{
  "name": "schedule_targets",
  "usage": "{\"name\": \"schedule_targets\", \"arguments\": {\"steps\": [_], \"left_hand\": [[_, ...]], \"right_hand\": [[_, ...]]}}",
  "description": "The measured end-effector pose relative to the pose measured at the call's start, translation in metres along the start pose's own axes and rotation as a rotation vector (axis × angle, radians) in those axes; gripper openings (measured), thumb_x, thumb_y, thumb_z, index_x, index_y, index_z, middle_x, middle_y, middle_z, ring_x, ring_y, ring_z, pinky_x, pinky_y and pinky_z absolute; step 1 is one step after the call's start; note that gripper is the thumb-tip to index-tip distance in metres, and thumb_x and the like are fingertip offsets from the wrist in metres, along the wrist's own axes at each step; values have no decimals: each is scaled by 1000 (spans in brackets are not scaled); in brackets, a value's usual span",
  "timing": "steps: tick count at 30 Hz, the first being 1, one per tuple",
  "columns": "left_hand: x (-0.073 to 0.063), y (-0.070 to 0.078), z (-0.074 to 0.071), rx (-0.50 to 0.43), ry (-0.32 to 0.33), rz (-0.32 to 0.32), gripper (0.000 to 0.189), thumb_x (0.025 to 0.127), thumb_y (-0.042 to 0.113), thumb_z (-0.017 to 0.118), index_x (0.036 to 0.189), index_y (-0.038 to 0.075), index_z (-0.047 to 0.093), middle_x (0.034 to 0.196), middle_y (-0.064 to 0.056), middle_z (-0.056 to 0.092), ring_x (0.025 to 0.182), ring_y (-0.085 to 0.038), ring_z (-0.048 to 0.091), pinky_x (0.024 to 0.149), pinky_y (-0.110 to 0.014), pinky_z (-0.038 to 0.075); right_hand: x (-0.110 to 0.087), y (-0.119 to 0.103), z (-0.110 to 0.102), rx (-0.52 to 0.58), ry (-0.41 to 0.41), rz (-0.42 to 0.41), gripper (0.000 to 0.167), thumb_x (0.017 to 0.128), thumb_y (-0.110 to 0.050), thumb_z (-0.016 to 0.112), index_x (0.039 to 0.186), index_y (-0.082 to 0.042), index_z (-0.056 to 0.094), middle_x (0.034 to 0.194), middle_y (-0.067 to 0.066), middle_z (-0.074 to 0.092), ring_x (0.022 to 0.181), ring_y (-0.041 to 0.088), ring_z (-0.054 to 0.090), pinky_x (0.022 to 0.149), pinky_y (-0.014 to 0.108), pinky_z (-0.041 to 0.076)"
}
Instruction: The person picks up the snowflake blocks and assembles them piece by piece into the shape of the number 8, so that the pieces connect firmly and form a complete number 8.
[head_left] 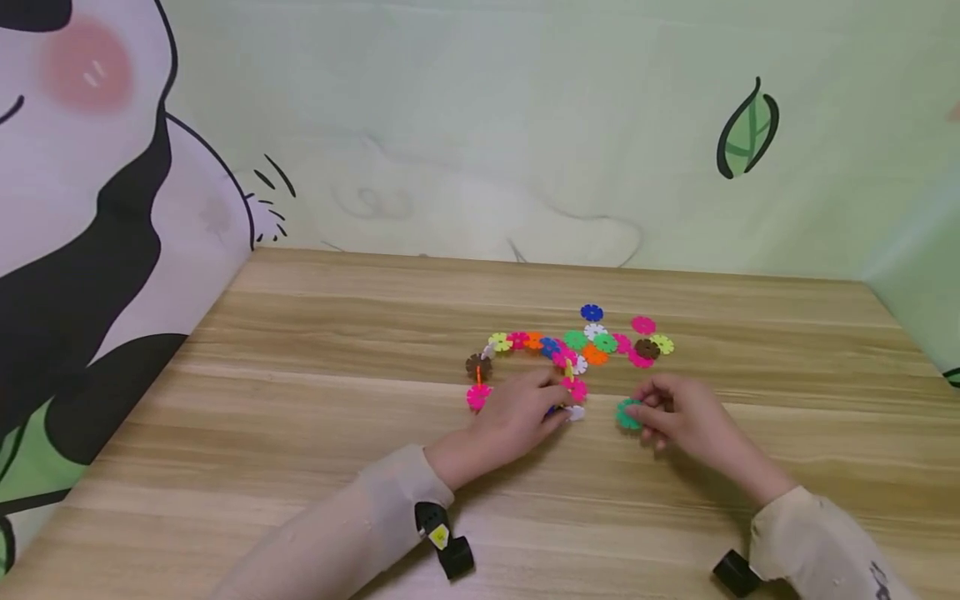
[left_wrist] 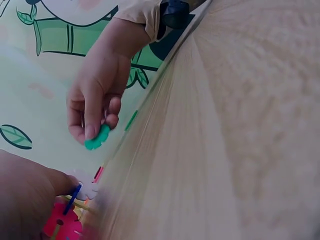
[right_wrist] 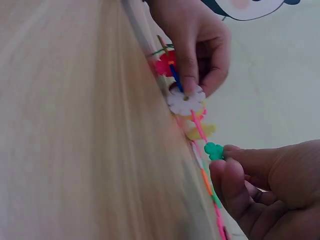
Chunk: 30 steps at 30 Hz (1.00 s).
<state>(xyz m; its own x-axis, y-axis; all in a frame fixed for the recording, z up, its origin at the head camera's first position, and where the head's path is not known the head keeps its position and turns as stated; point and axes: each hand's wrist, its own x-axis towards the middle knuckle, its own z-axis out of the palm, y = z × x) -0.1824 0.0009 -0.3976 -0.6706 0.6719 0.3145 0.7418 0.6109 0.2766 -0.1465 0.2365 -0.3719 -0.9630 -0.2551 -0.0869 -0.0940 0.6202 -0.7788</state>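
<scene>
A chain of colourful notched plastic snowflake discs lies on the table, linked by their slots. My left hand (head_left: 517, 412) holds the chain's near end, its thumb on a white snowflake disc (right_wrist: 186, 101). A blue disc (left_wrist: 73, 199) slots in beside that white one, and a pink disc (left_wrist: 61, 222) is close by. To the right, my right hand (head_left: 686, 417) pinches a loose green snowflake disc (head_left: 627, 414) between thumb and fingers, a little apart from the white disc. In the left wrist view the green disc (left_wrist: 98, 138) hangs below the right fingertips.
Loose discs lie behind the hands, among them a dark blue disc (head_left: 592, 312), an orange disc (head_left: 595, 355) and a brown disc (head_left: 647, 349). A wall with a painted leaf (head_left: 747, 129) borders the wooden table (head_left: 337, 333) at the back.
</scene>
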Motion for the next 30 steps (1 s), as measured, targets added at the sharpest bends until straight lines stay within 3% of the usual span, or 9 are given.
{"name": "schedule_targets", "arguments": {"steps": [4,8,19,30], "left_hand": [[-1,-1,1,8,12,7,13,91,25,66,97,16,74,97,1,65,84,-12,63,72,-24,51],[-1,0,2,27,14,5,14,92,26,66,97,17,74,99,2,66,86,-12,64,73,-25,51],[-2,0,1,-3,35,9,13,91,25,67,95,14,74,98,1,65,84,-12,63,73,-25,51],[-3,0,2,-13,53,10,13,91,25,66,95,16,74,102,1,66,89,-13,65,77,-27,53]], "right_hand": [[7,0,12,169,-79,18,20,95,-2,56,107,14,55,83,14,63,64,9,62,59,28,57],[12,-1,21,245,-90,36,25,96,-4,55,110,16,54,79,14,65,62,10,63,59,29,57],[15,1,31,284,-40,36,25,96,-5,54,112,15,55,76,13,66,62,10,64,59,28,57],[14,1,30,335,-15,39,23,95,-7,58,106,12,50,67,8,62,52,9,56,49,28,52]]}}
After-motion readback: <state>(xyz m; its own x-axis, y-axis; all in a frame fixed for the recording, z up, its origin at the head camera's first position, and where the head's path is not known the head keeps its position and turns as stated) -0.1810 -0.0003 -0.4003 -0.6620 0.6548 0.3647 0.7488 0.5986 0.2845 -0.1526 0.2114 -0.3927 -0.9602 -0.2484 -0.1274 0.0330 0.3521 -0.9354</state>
